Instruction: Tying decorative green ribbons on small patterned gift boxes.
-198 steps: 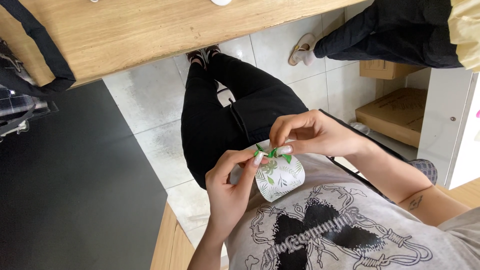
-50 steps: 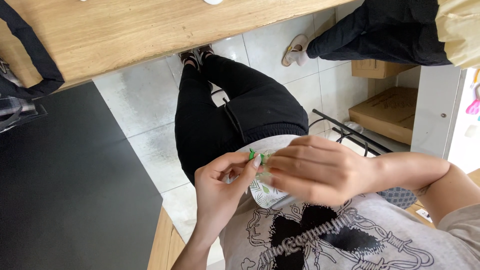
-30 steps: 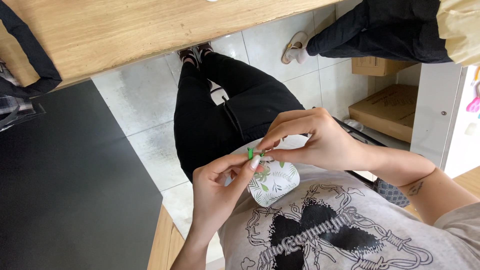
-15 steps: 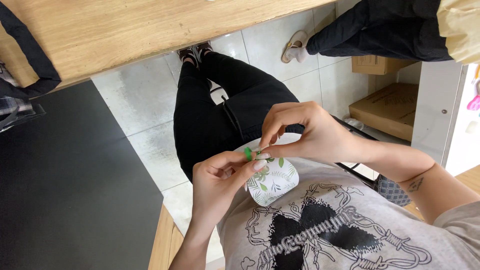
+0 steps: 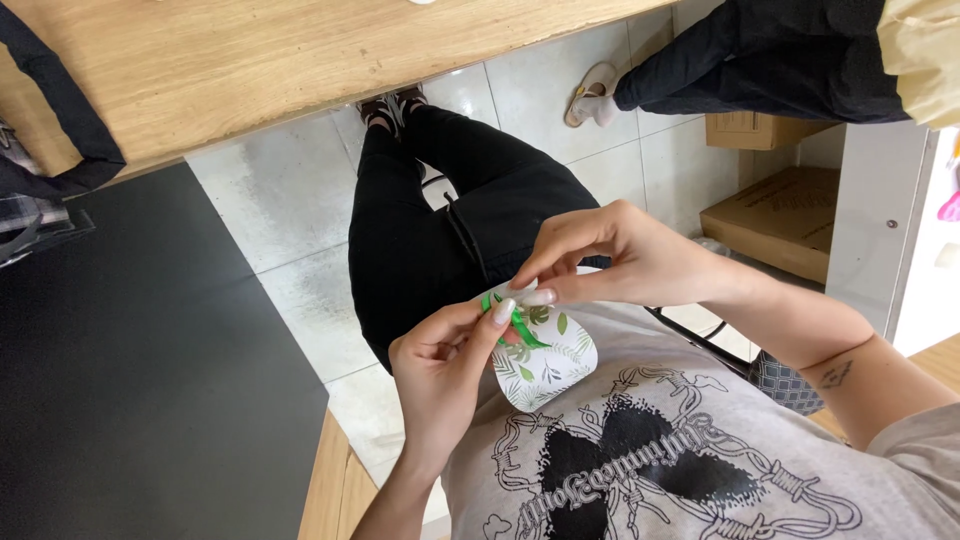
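A small rounded white package [image 5: 545, 365] with green leaf print sits at the person's chest — a brown cardboard box [image 5: 785, 215] lies on the floor, far right.

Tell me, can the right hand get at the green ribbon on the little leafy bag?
Probably yes. The right hand already has its fingertips at the green ribbon on top of the leafy bag, with nothing between; the left hand steadies it.

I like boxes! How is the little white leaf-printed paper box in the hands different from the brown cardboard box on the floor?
The white leaf-printed paper box is small, rounded and tied with green ribbon; the brown cardboard box is bigger, plain and flat-sided. The left hand and right hand hold the first.
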